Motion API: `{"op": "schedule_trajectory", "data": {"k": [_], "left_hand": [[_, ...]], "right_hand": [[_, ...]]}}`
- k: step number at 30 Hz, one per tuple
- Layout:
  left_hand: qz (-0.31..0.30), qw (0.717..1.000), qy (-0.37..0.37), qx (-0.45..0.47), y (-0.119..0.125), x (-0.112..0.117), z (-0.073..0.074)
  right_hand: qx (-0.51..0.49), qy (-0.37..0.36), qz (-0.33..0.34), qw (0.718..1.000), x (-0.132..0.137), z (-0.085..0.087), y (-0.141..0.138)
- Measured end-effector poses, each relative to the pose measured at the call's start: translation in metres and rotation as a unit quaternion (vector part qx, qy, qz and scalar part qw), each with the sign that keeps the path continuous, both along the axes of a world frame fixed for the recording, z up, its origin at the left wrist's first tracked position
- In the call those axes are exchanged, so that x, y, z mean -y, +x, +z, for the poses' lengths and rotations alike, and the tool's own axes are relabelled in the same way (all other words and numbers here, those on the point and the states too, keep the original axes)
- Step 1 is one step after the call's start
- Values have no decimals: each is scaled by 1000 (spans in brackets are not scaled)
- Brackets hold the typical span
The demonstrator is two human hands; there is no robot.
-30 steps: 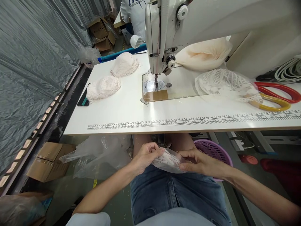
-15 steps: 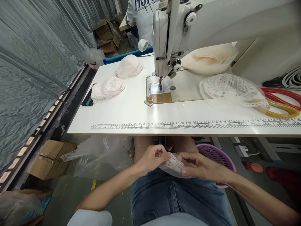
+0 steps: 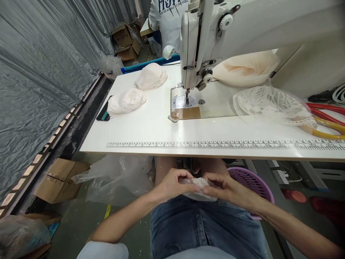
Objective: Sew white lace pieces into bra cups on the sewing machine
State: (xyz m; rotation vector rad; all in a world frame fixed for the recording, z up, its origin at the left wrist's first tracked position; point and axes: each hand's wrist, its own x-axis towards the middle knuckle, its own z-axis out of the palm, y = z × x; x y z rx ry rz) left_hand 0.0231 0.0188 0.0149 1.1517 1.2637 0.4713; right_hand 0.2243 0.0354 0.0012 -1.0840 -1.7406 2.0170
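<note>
Over my lap, below the table's front edge, I hold a white lace piece (image 3: 199,184) with a sheer lower layer. My left hand (image 3: 176,185) grips its left side, thumb on top and fingers behind. At the right side my right hand (image 3: 222,187) pinches it, the thumb pressing on the lace. Some of the fingers are hidden behind the fabric. On the table ahead stands a white sewing machine (image 3: 191,54), its needle and presser foot (image 3: 187,95) over the metal plate.
Two stacks of lace pieces (image 3: 128,101) (image 3: 151,76) lie left on the table (image 3: 145,133). On the right are sheer lace pieces (image 3: 272,104), a beige fabric bundle (image 3: 245,68) and red-and-yellow-handled scissors (image 3: 330,124). A purple basket (image 3: 252,183) stands below. A person (image 3: 169,25) is behind.
My left thumb has moved down onto the front of the lace piece, and my hands have turned it slightly. The view has shifted a little to the left.
</note>
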Motion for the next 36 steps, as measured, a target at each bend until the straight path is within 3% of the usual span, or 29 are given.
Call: {"op": "schedule_trajectory", "data": {"k": [13, 21, 25, 30, 36], "left_hand": [[25, 999, 0, 23, 1, 2, 0], [38, 994, -68, 79, -3, 4, -5], [35, 995, -58, 73, -2, 3, -4], [37, 997, -47, 57, 0, 4, -5], [28, 999, -25, 34, -2, 4, -3]], "right_hand": [[-31, -14, 6, 999, 0, -3, -4], [-40, -14, -1, 999, 1, -7, 9], [-22, 20, 17, 999, 4, -5, 5], [16, 67, -1, 998, 6, -14, -3], [16, 70, -22, 997, 3, -11, -5]]}}
